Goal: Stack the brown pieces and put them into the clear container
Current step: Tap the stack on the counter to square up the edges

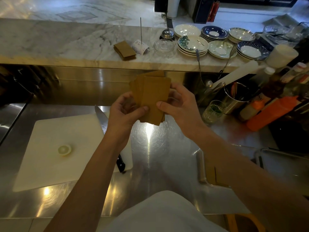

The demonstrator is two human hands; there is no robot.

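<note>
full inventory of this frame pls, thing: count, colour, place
brown pieces: fanned bunch, brown, held above steel counter
second brown stack: one, brown, marble ledge
cutting board: one, white, counter left
knife: one, black handle, board's right edge
round food piece: one, pale yellow, on board
plates: several stacks, white, blue, green-patterned, ledge right
glass dish: one, clear, ledge
receipt spike: one, metal, ledge
squeeze bottle: one, orange, counter right
metal tray: one, steel, lower right
left hand: grip on pieces
right hand: grip on pieces

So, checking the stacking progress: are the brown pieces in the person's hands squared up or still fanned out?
Fanned out. The brown pieces show several offset edges, held between the left hand and right hand.
</note>
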